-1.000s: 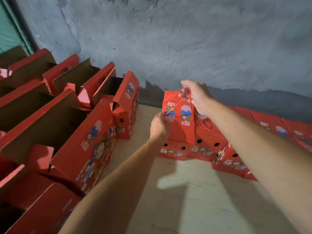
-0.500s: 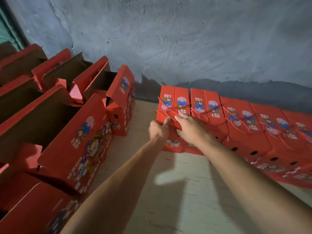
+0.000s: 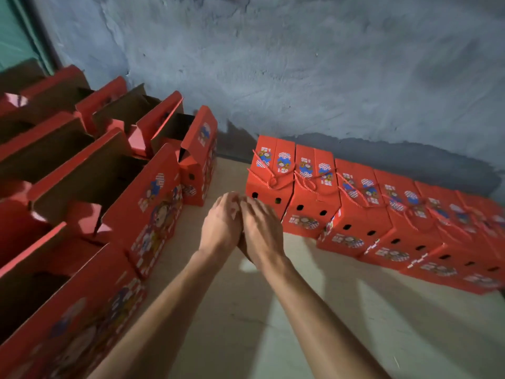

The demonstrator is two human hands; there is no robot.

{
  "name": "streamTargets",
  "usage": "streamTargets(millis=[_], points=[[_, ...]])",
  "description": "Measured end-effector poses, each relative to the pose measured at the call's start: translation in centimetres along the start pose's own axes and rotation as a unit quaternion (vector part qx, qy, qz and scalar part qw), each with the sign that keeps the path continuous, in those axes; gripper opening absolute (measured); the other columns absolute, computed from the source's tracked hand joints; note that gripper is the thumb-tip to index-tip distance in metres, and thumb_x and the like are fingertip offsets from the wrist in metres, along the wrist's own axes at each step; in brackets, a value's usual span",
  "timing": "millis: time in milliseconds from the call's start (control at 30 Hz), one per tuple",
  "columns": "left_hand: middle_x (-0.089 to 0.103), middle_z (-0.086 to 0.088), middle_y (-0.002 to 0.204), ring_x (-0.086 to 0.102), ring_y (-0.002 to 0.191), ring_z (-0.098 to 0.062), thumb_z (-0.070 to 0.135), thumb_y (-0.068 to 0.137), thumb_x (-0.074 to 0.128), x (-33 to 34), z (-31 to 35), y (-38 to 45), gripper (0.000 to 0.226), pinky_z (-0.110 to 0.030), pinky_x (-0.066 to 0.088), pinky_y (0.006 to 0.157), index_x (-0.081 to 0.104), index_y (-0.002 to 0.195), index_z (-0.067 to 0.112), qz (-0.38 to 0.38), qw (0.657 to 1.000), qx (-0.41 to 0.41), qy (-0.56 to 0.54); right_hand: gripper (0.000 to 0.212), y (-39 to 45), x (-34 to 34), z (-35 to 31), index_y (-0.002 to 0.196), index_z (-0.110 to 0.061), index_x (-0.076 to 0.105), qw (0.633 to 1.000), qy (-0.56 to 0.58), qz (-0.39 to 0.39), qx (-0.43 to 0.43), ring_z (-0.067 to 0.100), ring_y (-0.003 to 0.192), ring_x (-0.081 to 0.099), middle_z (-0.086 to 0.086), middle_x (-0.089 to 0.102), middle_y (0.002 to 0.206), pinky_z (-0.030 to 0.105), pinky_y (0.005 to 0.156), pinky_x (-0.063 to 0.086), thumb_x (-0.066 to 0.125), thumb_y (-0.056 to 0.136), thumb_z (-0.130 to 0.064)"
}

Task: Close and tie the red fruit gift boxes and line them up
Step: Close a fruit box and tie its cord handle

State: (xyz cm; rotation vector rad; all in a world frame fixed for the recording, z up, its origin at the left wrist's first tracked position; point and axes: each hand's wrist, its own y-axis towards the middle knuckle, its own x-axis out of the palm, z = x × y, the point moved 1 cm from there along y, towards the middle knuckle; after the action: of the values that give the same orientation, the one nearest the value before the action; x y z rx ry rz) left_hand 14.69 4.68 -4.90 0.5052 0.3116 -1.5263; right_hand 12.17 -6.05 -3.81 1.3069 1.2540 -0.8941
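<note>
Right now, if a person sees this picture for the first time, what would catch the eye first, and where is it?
Most striking is the row of closed red boxes tied with cord, lined along the wall on the right. On the left stand the open red boxes, flaps up, brown insides showing. In the middle, the left hand and right hand are pressed together over the floor, holding nothing.

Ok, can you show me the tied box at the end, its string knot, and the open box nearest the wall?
Tied box (image 3: 269, 196): head view, front wall between its holes.
Knot (image 3: 272, 183): head view, twisted middle of the string.
Open box (image 3: 200, 149): head view, raised printed flap.
</note>
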Motion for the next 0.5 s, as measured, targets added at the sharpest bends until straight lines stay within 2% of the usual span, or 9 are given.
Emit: streamTargets(millis=[67,167,233,367,500], points=[[0.068,0.002,0.119,0.066,0.107,-0.02,0.016,0.089,0.051,-4.1,0.7,-4.0,0.037,-0.041,0.055,0.092,0.065,0.122,0.022,0.017,1.0,0.006,0.014,0.065,-3.7,-1.7,-4.1,0.145,-0.007,0.051,0.998,0.046,0.02,-0.038,0.027,0.131,0.053,0.009,0.058,0.141,0.039,0.112,0.039,0.061,0.085,-0.027],[0.068,0.003,0.12,0.066,0.109,-0.018,0.012,0.09,0.054,-10.3,1.5,-10.7,0.038,-0.037,0.055,0.093,0.065,0.126,0.022,0.041,0.998,0.02,0.038,0.063,-8.9,-4.2,-9.9,0.136,-0.001,0.06,0.989,0.112,0.067,-0.064,0.029,0.124,0.061,0.013,0.065,0.134,0.041,0.106,0.047,0.072,0.077,-0.018],[0.066,0.002,0.127,0.065,0.114,-0.016,0.012,0.095,0.058,-13.1,1.8,-14.2,0.038,-0.033,0.054,0.096,0.062,0.132,0.022,0.059,0.995,0.036,0.074,0.066,-11.3,-5.1,-12.3,0.135,-0.002,0.061,0.986,0.138,0.078,-0.059,0.029,0.123,0.062,0.014,0.065,0.134,0.04,0.106,0.048,0.078,0.073,-0.018],[0.065,0.001,0.131,0.063,0.117,-0.019,0.014,0.097,0.061,-20.2,1.9,-23.0,0.038,-0.037,0.055,0.095,0.061,0.134,0.02,0.114,0.983,0.059,0.134,0.072,-16.7,-6.3,-18.9,0.141,-0.01,0.057,0.971,0.214,0.07,-0.082,0.022,0.128,0.058,0.007,0.061,0.142,0.036,0.11,0.044,0.082,0.076,-0.023],[0.067,-0.003,0.122,0.063,0.108,-0.024,0.024,0.099,0.062,-26.2,0.9,-31.4,0.027,-0.043,0.054,0.09,0.066,0.125,0.017,0.142,0.961,0.044,0.232,0.052,-22.1,-6.0,-26.2,0.133,-0.016,0.062,0.951,0.266,0.097,-0.126,0.019,0.118,0.062,0.001,0.068,0.131,0.032,0.102,0.046,0.065,0.084,-0.032]])
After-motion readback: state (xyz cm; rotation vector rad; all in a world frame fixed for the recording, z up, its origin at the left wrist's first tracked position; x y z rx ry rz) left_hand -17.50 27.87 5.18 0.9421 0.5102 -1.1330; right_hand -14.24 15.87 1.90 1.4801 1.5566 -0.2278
